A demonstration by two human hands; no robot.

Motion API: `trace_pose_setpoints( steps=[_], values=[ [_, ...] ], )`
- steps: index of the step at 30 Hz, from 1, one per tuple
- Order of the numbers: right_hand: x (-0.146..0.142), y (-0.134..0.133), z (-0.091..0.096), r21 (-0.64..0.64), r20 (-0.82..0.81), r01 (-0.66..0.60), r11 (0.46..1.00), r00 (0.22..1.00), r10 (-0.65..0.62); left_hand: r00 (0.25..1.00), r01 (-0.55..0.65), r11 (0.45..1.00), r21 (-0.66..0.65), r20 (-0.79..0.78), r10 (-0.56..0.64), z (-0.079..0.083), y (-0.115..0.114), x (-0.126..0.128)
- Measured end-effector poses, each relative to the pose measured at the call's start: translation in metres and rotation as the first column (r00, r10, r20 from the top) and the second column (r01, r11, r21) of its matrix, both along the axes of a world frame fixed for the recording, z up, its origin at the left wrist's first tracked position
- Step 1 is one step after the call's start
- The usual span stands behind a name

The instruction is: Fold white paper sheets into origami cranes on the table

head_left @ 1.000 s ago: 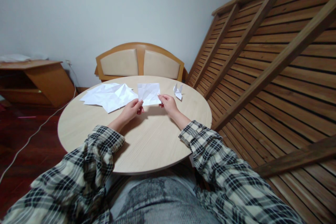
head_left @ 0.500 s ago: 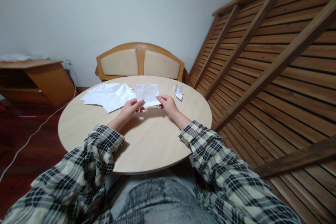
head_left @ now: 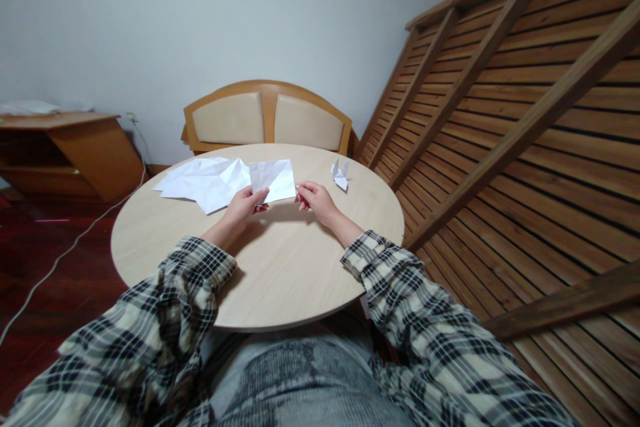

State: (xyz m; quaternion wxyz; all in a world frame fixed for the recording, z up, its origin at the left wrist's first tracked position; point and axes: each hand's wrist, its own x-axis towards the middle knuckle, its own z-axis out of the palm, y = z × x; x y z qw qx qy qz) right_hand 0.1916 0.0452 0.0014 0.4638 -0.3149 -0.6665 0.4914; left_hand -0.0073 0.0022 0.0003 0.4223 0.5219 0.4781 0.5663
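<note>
A folded white sheet of paper (head_left: 279, 177), roughly rectangular with crease lines, is held up just above the round table. My left hand (head_left: 246, 203) is closed on its lower left corner, thumb on the near face and fingers behind. At the right edge of the paper, my right hand (head_left: 313, 199) is closed in a pinch, with only the fingertips at the edge. Left of the held paper lie creased white sheets (head_left: 203, 180), spread flat and overlapping. A small folded paper crane (head_left: 340, 175) stands on the table to the right of my right hand.
The round pale wooden table (head_left: 280, 273) stands close in front of my lap. Behind it is a padded headboard (head_left: 227, 117) against the wall. A slatted wooden frame (head_left: 500, 147) leans at the right. At the left are a low cabinet (head_left: 100, 153) and a white cable (head_left: 65, 253).
The folded paper has shifted slightly left and tilted, with my left hand moving along. My right thumb has slid from the paper's face to its right edge. The crane and loose sheets stay put.
</note>
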Motion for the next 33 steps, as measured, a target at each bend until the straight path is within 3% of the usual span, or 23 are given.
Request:
trace_pose_setpoints(
  steps=[8, 15, 22, 33],
  values=[
    [0.0, 0.0004, -0.0003, -0.025, 0.013, 0.022, 0.999, 1.0, -0.022, 1.0, 0.003, 1.0, 0.012, 0.012, -0.003, 0.0004, -0.0002, 0.0001],
    [0.0007, -0.001, -0.0007, 0.067, -0.009, 0.1, 0.993, 0.995, -0.1, 0.999, -0.004, 1.0, -0.006, 0.031, 0.004, 0.0012, -0.0008, 0.0009],
    [0.0008, -0.0035, -0.0019, 0.111, 0.012, 0.003, 0.994, 1.0, -0.004, 0.999, -0.001, 1.0, 0.015, -0.032, 0.001, 0.0004, 0.0, -0.0001],
    [-0.0008, 0.0042, -0.0063, 0.102, 0.036, -0.006, 0.995, 0.999, 0.003, 0.998, 0.052, 0.999, 0.003, 0.016, -0.052, 0.0002, -0.0011, 0.0005]
  ],
)
